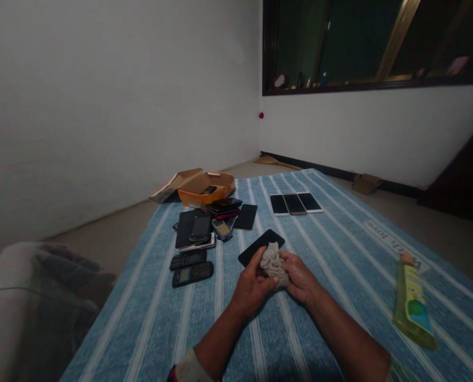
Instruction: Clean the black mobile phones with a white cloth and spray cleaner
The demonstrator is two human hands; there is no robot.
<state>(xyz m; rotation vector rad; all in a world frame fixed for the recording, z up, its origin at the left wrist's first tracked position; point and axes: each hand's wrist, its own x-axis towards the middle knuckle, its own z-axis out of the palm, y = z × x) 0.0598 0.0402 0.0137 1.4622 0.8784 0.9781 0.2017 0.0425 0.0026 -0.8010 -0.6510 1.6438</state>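
Observation:
Both my left hand (253, 282) and my right hand (299, 277) are closed around a crumpled grey-white cloth (273, 261), one from each side. Just beyond my fingers, a black smartphone (261, 246) lies at a slant on the striped blue cloth cover (236, 329); the wiping cloth overlaps its near edge in my view. I cannot tell whether the cloth touches the phone. To the left, two keypad phones (192, 274) lie one behind the other. A pile of several phones (201, 228) sits past them.
An open orange box (206, 198) with a phone inside stands at the far left of the cover. Three smartphones (295, 204) lie side by side at the back. On the right lies a yellow-green bottle (413, 305). A small cardboard box (366, 183) rests on the floor.

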